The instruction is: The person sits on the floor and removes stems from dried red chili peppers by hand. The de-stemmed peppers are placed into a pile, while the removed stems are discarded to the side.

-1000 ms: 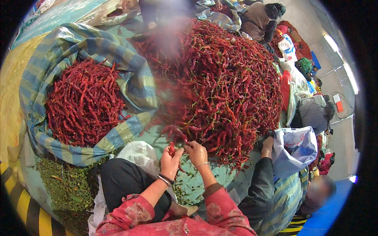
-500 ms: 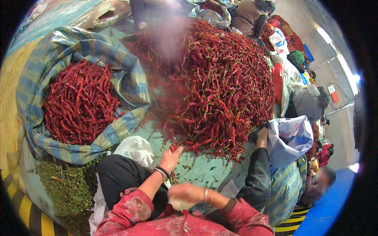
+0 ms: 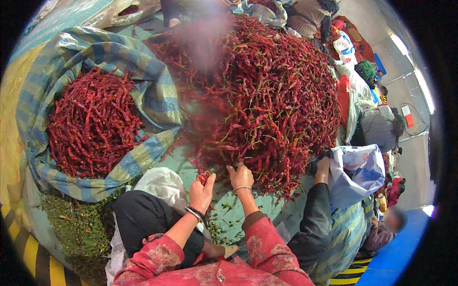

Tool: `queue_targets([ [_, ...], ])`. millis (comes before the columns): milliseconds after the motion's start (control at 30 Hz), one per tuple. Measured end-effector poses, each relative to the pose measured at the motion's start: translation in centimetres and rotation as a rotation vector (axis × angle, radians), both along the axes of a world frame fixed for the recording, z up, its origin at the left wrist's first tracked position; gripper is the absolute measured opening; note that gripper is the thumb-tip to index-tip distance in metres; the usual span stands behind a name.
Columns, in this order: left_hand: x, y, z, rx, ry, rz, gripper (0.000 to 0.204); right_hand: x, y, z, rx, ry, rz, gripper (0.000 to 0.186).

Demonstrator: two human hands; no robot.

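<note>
Head view: both hands at near edge of dried red chili pile, left one gripping chilies.
Head view, detail: left hand fingers closed round a small bunch of red chilies, tips poking out past thumb; dark and pale bracelets on wrist. Right hand just beside it, fingers part curled, tips at lower edge of chili pile; can't tell if it has hold of anything. Pile sits on pale green floor, ahead and right of hands. Checked sack, mouth open, holds more chilies, to the left. Green stem heap below sack; white sack near left forearm; white bag right of pile.
</note>
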State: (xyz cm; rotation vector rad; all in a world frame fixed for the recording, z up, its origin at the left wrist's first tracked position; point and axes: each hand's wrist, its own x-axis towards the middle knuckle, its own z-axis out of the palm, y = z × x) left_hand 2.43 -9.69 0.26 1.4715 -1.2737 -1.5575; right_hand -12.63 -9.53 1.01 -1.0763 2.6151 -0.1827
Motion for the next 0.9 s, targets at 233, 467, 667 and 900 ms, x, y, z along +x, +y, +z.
queue_targets([
  [233, -0.2, 0.0, 1.3, 0.071, 0.080, -0.049, 0.042, -2.8, 3.8, 3.1, -0.048, -0.274, 0.113, 0.031],
  [467, -0.4, 0.3, 3.5, 0.224, 0.228, -0.162, 0.032, -1.9, 7.5, 6.2, -0.223, -0.802, 0.106, 0.014],
  [667, -0.4, 0.7, 1.8, 0.347, 0.588, -0.153, 0.022, 1.1, 7.3, 7.6, -0.136, -1.002, 0.120, 0.012],
  [900, 0.3, 0.1, 4.0, 0.419, 0.681, -0.217, 0.024, 0.3, 7.4, 5.4, -0.133, -0.997, 0.081, 0.016],
])
